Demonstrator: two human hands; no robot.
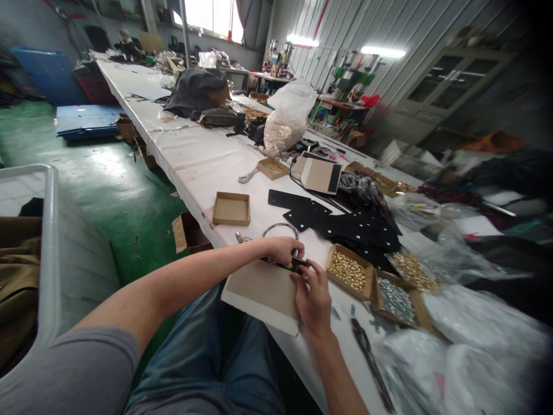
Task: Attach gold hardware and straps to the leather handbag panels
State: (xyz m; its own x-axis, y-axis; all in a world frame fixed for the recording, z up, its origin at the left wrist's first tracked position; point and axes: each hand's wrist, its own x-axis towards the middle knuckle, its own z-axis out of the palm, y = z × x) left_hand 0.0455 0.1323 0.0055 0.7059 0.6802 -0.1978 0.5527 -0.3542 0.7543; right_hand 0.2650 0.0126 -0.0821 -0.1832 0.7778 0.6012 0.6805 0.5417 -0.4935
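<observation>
My left hand (285, 251) is curled over the far edge of a beige panel (263, 288). Its fingers are closed near a small shiny bit, but what they hold I cannot make out. Beside it my right hand (314, 294) pinches a small black piece (298, 264) between thumb and fingers. The panel lies tilted at the table's near edge, over my lap. Just beyond my left hand, a looped cord (280, 225) rests on the table. Small gold fasteners (349, 270) fill a cardboard tray right of my hands, with silver fasteners (394, 300) in another.
Punched black pieces (341, 222) lie beyond my hands. An open cardboard box (232, 208) sits left of them. Long dark-handled pliers (367, 357) and plastic bags (488, 346) lie at the right. A large grey bin (78, 265) stands at the left, on the green floor.
</observation>
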